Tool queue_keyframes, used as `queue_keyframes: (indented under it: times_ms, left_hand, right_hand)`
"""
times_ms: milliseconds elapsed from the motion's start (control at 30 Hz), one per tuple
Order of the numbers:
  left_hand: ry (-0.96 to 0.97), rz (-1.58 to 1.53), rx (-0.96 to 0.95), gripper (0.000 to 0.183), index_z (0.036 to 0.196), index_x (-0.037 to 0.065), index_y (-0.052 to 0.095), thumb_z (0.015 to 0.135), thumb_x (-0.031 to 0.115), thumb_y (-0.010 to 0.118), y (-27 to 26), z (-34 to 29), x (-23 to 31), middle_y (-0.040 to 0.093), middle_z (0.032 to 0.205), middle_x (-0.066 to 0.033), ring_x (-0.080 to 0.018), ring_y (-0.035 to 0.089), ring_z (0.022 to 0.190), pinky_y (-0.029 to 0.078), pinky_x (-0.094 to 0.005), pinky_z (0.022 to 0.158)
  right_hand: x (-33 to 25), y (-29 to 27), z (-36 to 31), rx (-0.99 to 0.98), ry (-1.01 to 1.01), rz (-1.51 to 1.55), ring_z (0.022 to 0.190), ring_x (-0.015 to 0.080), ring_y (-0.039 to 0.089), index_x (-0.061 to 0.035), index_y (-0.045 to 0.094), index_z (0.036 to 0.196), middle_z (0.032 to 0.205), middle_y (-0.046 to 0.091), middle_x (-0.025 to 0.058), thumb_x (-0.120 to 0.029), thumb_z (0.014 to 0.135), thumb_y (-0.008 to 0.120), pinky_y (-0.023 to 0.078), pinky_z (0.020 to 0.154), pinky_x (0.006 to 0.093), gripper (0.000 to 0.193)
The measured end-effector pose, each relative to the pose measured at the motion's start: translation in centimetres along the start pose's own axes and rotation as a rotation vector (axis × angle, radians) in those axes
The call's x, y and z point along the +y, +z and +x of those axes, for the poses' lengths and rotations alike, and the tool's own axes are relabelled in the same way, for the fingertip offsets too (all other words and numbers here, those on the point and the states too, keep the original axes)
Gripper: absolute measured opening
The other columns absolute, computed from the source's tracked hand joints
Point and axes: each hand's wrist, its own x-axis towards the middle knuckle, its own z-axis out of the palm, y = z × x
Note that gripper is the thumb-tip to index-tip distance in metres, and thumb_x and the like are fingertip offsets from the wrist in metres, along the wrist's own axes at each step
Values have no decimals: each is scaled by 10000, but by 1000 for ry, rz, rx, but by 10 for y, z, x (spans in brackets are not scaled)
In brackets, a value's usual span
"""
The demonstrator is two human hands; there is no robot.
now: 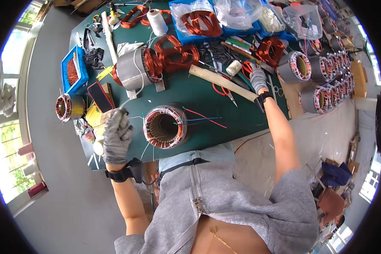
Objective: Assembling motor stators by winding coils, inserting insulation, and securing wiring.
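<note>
Grey-gloved, the left hand (117,137) of a person at a green-topped bench (241,116) is the nearer of the two to a wound stator (156,131), which stands on end just to that hand's right, its long axis upright and its open bore facing up toward the wearer. A slim gap parts the fingers from the stator's copper-laced rim, crossed by a thin white line (135,117). The left fingers are curled inward; whether they pinch the line cannot be told. The right hand (258,79), also gloved, is well apart, with the stator lying to its left and closer in to the body. Its fingers reach forward to a pair of red loop handles (247,67), though the view does not show whether they are closed around them. Between that hand and the stator, a red lead (215,122) and a blue lead (203,119) spread from the rim toward the right-hand side. A flat wooden strip (220,82) slants just left of the right hand, and beyond the left hand's fingertips lies a red-edged phone (100,96).
</note>
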Motion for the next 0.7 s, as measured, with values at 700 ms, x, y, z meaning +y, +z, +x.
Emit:
queue_keyframes:
  times_ms: [700]
  left_hand:
    - [223,206,-401,107,892,61,551,870,97,453,76,33,-33,506,1219,-108,6,373,592,333,-142,510]
  right_hand:
    - [-162,-134,-202,-1292,-309,1952,685,133,566,-96,443,1169,858,546,41,-354,928,453,484,692,289,354]
